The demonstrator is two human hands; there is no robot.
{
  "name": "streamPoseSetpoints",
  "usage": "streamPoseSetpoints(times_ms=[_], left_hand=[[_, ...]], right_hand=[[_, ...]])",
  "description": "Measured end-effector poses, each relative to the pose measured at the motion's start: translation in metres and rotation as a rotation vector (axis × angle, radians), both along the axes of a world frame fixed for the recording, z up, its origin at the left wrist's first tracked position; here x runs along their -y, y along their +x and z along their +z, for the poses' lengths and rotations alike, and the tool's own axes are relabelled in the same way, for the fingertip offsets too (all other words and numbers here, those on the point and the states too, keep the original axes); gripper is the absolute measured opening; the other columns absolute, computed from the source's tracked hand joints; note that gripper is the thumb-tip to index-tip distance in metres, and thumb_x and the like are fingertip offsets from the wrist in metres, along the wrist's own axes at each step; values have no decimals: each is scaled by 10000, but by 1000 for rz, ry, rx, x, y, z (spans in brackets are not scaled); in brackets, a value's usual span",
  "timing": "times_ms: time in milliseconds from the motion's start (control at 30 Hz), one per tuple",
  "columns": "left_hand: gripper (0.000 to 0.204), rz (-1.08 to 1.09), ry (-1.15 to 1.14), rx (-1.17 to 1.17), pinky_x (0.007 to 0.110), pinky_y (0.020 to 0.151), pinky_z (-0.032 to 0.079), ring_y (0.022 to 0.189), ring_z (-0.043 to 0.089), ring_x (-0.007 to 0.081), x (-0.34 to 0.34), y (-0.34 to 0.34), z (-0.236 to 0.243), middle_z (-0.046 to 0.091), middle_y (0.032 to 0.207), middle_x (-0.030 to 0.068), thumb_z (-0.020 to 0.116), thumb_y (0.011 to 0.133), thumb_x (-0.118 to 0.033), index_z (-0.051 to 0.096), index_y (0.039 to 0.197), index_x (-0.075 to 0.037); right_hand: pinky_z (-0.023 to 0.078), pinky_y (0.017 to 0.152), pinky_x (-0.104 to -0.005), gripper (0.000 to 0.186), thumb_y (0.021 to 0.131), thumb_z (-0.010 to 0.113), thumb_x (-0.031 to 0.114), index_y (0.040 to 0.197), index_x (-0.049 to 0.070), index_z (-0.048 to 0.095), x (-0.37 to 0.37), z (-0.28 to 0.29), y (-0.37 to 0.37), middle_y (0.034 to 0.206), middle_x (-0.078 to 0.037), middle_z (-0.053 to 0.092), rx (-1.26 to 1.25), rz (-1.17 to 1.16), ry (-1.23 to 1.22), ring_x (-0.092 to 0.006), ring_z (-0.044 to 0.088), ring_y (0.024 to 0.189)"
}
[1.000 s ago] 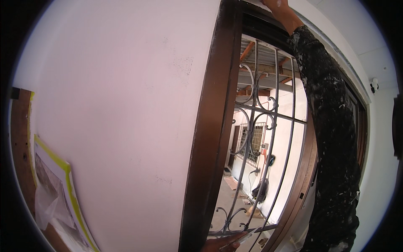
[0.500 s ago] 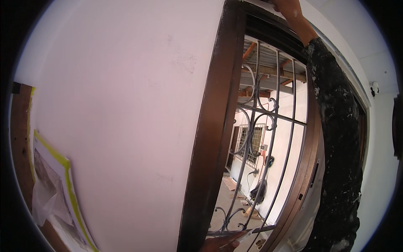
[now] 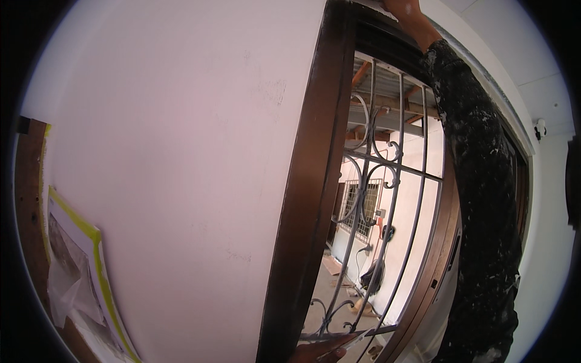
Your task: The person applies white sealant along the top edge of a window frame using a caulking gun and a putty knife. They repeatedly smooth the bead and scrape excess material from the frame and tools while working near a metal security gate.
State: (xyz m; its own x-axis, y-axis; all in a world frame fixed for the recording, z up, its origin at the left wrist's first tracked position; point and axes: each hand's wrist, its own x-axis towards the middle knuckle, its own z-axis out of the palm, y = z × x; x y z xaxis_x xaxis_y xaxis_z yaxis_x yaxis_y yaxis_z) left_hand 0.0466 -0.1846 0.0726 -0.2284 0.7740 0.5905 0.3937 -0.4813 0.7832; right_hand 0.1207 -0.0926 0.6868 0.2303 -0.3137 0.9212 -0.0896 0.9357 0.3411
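Note:
My right hand (image 3: 407, 13) is raised to the top of the dark brown door frame (image 3: 307, 175), near the wall strip above it. Its fingers look curled, but the picture's upper edge cuts them off, and what they hold cannot be made out. Down at the lower edge, my left hand (image 3: 321, 352) is partly in view, closed around a thin, pale, flat tool (image 3: 362, 336). Its exact kind does not show. The right sleeve (image 3: 481, 199) is black with pale splashes and hides part of the frame's right side.
A metal grille (image 3: 366, 154) with scrolls fills the doorway, with a yard beyond. The pale wall (image 3: 169, 157) has faint dark marks. At lower left, a panel (image 3: 100, 260) edged with yellow tape carries plastic sheeting. A small white device (image 3: 540, 128) is mounted at right.
My right hand and forearm have shifted a little left along the top of the frame. The left hand stays almost in place.

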Motion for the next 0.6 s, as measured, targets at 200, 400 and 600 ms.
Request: streamPoseSetpoints(times_ms=[200,400,600], left_hand=[[644,-6,-4,28,412,1097,398,1289,552,303,-3,0,-3,626,1332,184,468,1008,-567,613,1337,-33],[649,-4,-22,24,413,1099,398,1291,549,306,4,1,3,624,1335,185,468,1008,-567,610,1338,-27],[653,-4,-48,33,415,1101,398,1288,549,314,5,2,3,617,1343,187,467,1011,-560,601,1342,-14]], right_hand=[[497,670,-405,312,794,811,198,876,-75,686,-3,5,-11,769,-161,694,-165,-98,39,-260,636,703],[498,679,-412,335,799,802,200,911,-79,656,-15,-9,-13,763,-165,687,-263,-27,41,-282,643,715],[428,509,-350,222,862,759,136,821,-27,615,-24,-19,-1,637,-52,569,38,185,35,-161,534,563]])
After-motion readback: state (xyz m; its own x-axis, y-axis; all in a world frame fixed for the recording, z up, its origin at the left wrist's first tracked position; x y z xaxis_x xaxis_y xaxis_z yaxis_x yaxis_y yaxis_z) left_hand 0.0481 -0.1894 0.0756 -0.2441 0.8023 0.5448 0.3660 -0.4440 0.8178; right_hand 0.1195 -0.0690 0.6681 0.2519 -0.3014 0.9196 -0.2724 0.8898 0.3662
